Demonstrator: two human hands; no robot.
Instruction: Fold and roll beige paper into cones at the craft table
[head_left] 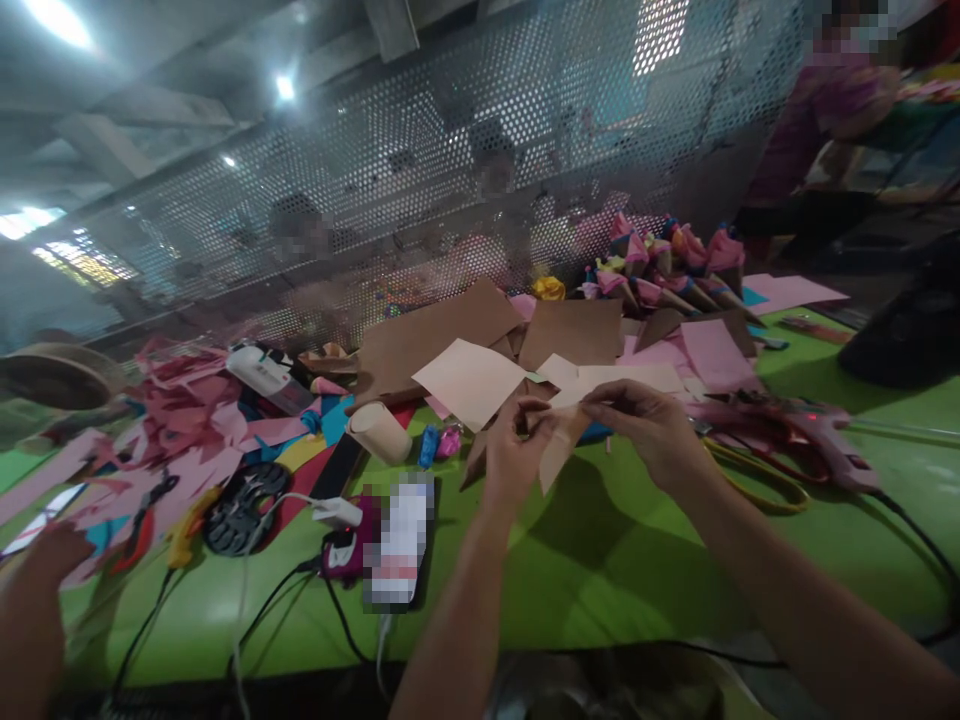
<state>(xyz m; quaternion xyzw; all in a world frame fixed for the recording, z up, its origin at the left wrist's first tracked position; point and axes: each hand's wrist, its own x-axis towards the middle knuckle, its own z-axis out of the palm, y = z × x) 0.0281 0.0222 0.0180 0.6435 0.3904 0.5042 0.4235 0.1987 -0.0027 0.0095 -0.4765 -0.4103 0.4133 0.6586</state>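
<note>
Over the green table, my left hand (517, 445) is closed in a pinch on the lower left side of a cream piece of paper (556, 458). Thumb and fingers of my right hand (651, 428) are pressed together at the same paper's upper right edge. The piece looks bent or folded, and my fingers hide part of it. Just beyond my left hand lies a flat cream sheet (472, 380). Behind my hands are brown paper sheets (574, 330) and more cream paper (637, 378).
To the right lie a pink glue gun (821, 440) and yellow-handled scissors (757, 480). A phone (401, 545), a charger block (349, 545), a paper roll (379, 432) and cables lie left. Pink paper scraps (187, 430) and another person's hand (52, 555) are farther left. Wrapped paper flowers (675, 265) stand behind.
</note>
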